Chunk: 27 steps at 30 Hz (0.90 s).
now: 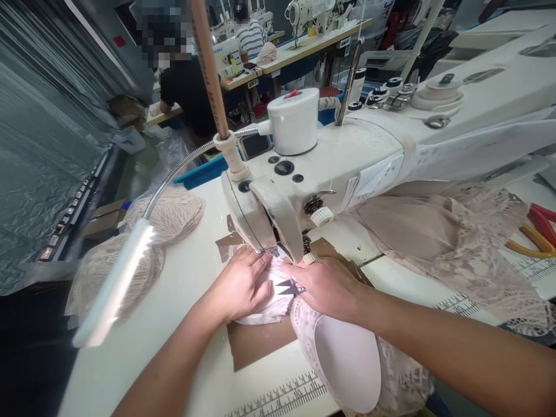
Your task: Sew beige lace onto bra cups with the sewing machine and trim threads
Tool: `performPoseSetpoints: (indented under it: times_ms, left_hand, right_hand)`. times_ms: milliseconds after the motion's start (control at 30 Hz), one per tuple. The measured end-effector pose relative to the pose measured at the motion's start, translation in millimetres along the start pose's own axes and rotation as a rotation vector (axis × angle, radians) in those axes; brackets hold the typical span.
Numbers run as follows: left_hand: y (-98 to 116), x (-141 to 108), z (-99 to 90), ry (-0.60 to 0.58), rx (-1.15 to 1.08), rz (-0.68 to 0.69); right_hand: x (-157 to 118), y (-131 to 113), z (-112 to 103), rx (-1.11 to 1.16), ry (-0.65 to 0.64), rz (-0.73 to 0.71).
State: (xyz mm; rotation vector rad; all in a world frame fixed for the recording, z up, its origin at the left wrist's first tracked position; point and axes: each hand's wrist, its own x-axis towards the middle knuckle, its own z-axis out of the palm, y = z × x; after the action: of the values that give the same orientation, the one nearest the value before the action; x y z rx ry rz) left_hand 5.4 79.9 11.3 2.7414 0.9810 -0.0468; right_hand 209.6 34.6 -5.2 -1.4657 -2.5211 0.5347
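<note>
My left hand (245,284) lies flat with its fingers stretched out on the pale lace fabric (269,315), the fingertips close to the sewing machine's presser foot (271,251). On the other side of the needle area, my right hand (332,289) is closed around small thread snips (290,288), whose dark blades point left over the fabric. Its thumb and forefinger reach to the cloth near the foot. From under this hand a bra cup (347,359) with lace edging hangs toward the table's front edge. The machine head (278,202) hides the needle and part of my fingertips.
Stacked lace cups (117,278) lie at left under a lit lamp (115,284). More beige lace pieces (417,226) and red-and-yellow handled scissors (536,231) are at right. Printed rulers (278,399) mark the table. A person (186,92) in dark clothes sits beyond.
</note>
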Motion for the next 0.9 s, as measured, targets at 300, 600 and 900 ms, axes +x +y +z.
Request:
performPoseSetpoints:
  times_ms: [300, 600, 900]
  left_hand:
    - [8.7, -11.1, 8.1, 0.106, 0.04, 0.06]
    - [9.6, -11.0, 11.3, 0.159, 0.07, 0.046]
    - [9.5, -12.8, 17.9, 0.216, 0.054, 0.129]
  right_hand:
    - [-1.1, 0.9, 2.9, -0.019, 0.001, -0.012]
    - [-0.4, 0.1, 0.4, -0.041, -0.005, -0.016]
    - [-2.2, 1.7, -1.1, -0.09, -0.055, -0.064]
